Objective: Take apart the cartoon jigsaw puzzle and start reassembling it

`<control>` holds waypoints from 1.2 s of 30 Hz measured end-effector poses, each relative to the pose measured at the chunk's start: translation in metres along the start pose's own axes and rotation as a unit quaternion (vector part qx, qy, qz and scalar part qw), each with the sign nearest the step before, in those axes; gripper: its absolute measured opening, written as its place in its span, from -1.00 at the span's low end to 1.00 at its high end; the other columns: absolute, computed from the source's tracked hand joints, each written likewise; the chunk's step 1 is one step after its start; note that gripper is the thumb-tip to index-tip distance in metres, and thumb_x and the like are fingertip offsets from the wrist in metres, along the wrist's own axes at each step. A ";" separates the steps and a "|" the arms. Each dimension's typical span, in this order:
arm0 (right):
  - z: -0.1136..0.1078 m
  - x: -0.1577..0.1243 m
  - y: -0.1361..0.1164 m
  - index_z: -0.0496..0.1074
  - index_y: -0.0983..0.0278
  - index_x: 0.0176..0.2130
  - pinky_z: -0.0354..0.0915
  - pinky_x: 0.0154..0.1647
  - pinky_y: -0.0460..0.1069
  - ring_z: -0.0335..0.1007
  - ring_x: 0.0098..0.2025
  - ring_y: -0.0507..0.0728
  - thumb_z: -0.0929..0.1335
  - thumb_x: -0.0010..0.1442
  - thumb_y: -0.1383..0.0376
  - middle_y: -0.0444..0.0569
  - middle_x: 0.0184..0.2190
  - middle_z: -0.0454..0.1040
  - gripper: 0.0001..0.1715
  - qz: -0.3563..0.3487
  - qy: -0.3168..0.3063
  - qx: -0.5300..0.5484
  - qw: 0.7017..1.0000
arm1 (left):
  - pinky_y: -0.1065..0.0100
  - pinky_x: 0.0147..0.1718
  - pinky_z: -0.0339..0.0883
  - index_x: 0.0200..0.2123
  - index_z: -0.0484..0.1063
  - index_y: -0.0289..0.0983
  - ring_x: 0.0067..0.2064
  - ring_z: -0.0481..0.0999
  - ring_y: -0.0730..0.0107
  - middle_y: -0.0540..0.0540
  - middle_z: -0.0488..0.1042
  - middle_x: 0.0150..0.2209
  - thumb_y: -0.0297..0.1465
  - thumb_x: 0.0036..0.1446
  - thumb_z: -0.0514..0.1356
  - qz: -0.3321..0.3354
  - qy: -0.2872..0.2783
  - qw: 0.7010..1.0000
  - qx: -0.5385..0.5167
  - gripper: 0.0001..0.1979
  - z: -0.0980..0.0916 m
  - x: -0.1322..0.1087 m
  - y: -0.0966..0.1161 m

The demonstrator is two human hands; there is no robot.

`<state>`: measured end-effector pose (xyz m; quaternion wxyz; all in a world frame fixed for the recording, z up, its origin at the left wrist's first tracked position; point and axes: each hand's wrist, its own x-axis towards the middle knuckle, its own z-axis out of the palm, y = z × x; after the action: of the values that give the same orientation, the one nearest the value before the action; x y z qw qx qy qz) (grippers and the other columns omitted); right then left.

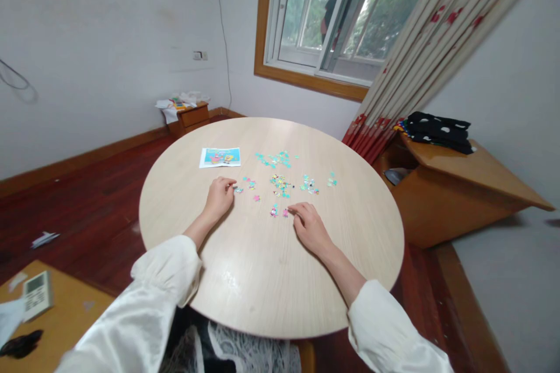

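Small jigsaw puzzle pieces lie in loose groups on a round pale wooden table (254, 268). My left hand (220, 198) rests left of the groups, thumb and fingers drawn together beside a bluish puzzle piece (238, 190); anything between the fingertips is too small to make out. My right hand (311, 226) lies palm down with its forefinger stretched out and the thumb apart. That fingertip is at a pink puzzle piece (286, 213), and a pink and blue puzzle piece (273, 210) lies just left of it. Behind the pieces, at the left, is a printed cartoon picture (220, 157).
Mixed pieces (280, 184) form a pile mid-table, with turquoise pieces (275, 158) behind it. Other pieces (309, 185) lie to the right. A wooden cabinet (464, 186) stands right of the table. At lower left, a remote-like device (37, 296) lies on a brown surface.
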<state>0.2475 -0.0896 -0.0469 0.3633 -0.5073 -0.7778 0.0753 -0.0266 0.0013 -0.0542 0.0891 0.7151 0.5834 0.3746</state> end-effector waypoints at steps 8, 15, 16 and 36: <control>0.002 -0.002 0.002 0.42 0.29 -0.07 0.29 -0.07 0.11 0.32 -0.10 0.20 0.18 0.19 0.45 0.10 -0.19 0.44 -0.63 -0.004 0.015 -0.103 0.995 | 0.17 0.11 0.22 -0.06 0.48 -0.32 0.06 0.40 0.18 -0.21 0.46 0.03 -0.46 0.10 0.04 0.055 -0.057 0.996 0.027 -0.65 0.008 0.003 -0.006; 0.003 -0.008 -0.015 0.39 0.37 -0.01 0.27 -0.02 0.09 0.38 -0.09 0.19 0.13 0.20 0.46 0.16 -0.12 0.48 -0.56 0.097 -0.010 -0.187 0.977 | 0.16 0.11 0.21 -0.01 0.43 -0.45 0.05 0.41 0.12 -0.32 0.44 0.03 -0.50 0.11 0.00 0.062 -0.082 0.994 0.043 -0.60 0.009 0.001 -0.006; 0.003 -0.010 -0.018 0.38 0.38 0.02 0.26 0.00 0.08 0.38 -0.07 0.19 0.12 0.20 0.46 0.16 -0.09 0.48 -0.54 0.110 -0.012 -0.191 0.975 | 0.15 0.11 0.21 0.00 0.42 -0.47 0.05 0.41 0.11 -0.34 0.44 0.02 -0.51 0.11 0.00 0.064 -0.082 0.993 0.047 -0.60 0.010 0.001 -0.005; 0.005 -0.016 -0.041 0.25 0.32 0.19 0.13 0.13 -0.01 0.30 0.11 0.12 0.11 0.28 0.38 0.08 0.11 0.38 -0.47 0.136 -0.062 -0.222 0.963 | 0.25 0.06 0.24 -0.01 0.40 -0.41 0.02 0.42 0.19 -0.30 0.46 -0.05 -0.56 0.15 -0.04 0.134 -0.094 0.979 0.125 -0.63 0.008 -0.023 0.013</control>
<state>0.2175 -0.1211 -0.0387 0.1784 -0.6705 -0.7199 -0.0195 -0.0124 -0.0208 -0.0627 0.0020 0.8242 0.5136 0.2385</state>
